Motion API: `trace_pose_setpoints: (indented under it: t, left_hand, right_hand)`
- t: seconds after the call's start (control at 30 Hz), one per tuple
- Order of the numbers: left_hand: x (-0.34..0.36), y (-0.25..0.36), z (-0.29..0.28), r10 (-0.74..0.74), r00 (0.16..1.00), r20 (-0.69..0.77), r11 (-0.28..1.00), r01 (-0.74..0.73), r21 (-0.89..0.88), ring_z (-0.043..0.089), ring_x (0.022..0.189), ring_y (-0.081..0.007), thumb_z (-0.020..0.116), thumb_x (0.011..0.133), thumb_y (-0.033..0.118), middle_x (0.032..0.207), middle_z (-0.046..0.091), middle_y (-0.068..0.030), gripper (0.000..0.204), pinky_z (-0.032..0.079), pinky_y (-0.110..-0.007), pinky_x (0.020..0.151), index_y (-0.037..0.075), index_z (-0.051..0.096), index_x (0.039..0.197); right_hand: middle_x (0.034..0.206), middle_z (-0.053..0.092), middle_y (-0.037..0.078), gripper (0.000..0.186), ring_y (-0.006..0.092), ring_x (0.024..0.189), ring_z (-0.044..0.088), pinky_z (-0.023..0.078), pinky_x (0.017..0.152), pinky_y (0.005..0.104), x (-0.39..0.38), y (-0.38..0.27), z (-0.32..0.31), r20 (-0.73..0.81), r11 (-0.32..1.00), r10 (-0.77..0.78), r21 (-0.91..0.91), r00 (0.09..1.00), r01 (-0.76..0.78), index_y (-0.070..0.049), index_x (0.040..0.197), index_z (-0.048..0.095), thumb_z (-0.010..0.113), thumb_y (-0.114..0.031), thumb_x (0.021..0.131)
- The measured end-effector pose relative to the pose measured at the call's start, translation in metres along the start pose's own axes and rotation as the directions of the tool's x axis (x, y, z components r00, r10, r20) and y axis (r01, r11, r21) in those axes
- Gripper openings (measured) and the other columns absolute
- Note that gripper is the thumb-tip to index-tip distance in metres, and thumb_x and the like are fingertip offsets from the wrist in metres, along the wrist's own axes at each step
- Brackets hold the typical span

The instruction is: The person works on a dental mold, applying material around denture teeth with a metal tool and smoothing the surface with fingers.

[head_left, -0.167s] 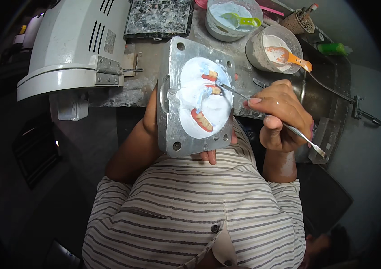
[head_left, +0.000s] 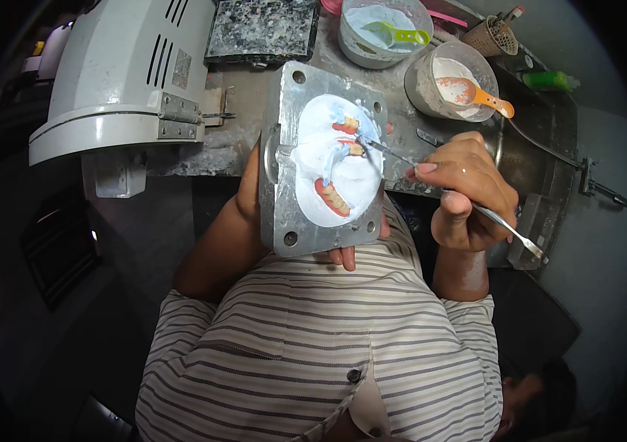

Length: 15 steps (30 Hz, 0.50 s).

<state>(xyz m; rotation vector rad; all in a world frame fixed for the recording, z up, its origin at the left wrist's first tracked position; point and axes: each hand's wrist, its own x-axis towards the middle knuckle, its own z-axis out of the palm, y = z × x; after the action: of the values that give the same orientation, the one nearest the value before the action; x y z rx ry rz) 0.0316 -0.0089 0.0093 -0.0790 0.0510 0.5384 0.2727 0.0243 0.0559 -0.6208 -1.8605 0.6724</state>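
My left hand (head_left: 344,258) supports a grey metal denture flask (head_left: 284,199) from below. Its fingertips show past the near edge, while the palm is hidden. White plaster (head_left: 357,178) fills the flask, with several denture pieces bedded in it. One curved piece (head_left: 332,197) of red base and pale teeth lies nearest me, and two shorter pieces sit farther up, with bluish material around them. In my right hand (head_left: 475,193) is a slim double-ended metal dental spatula (head_left: 495,216), pinched like a pen. Its working tip meets the plaster beside the upper pieces.
Beyond the flask stand a tub of pale blue powder (head_left: 350,53) with a green scoop (head_left: 409,35) and a tub of white powder (head_left: 418,87) with an orange scoop (head_left: 492,102). A white machine housing (head_left: 118,81) occupies the left bench. Part of another person (head_left: 531,401) appears lower right.
My right hand has shifted slightly to the right with the spatula, whose working tip stays beside the upper denture pieces. The flask has hardly moved.
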Motion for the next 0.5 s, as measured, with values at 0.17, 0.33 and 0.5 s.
trace_pose_setpoints:
  t: [0.17,0.33,0.5]
  left_hand:
    - [-0.001,0.004,-0.007,-0.057,0.997,0.060,0.996,0.052,0.077,0.055,0.092,-0.0752,0.029,0.091,0.080,0.126,0.036,-0.0590,0.103,0.056,-0.070,0.064,0.004,0.013,0.159]
    - [0.003,0.004,-0.016,-0.098,0.988,0.117,0.962,0.124,-0.245,0.053,0.095,-0.0768,0.032,0.091,0.079,0.128,0.034,-0.0592,0.104,0.055,-0.072,0.066,0.001,0.014,0.158]
    - [0.008,0.012,-0.017,-0.165,0.986,-0.006,0.927,0.153,-0.343,0.049,0.109,-0.0740,0.040,0.094,0.072,0.137,0.029,-0.0555,0.100,0.052,-0.072,0.081,0.000,0.014,0.158]
  right_hand:
    - [0.077,0.072,0.010,0.034,0.0221,0.067,0.067,0.047,0.065,0.0330,-0.002,0.005,0.002,-0.014,1.000,-0.005,0.030,1.000,0.005,0.004,0.093,0.074,0.068,-0.029,0.096]
    - [0.076,0.073,0.012,0.032,0.0223,0.067,0.067,0.047,0.064,0.0333,0.000,0.004,0.003,-0.024,0.998,0.025,0.064,0.999,-0.024,0.004,0.092,0.073,0.068,-0.027,0.097]
    - [0.074,0.072,0.012,0.040,0.0217,0.063,0.065,0.048,0.064,0.0342,-0.004,0.004,-0.004,-0.155,0.986,0.078,0.155,0.985,-0.053,0.005,0.090,0.073,0.062,-0.032,0.101]
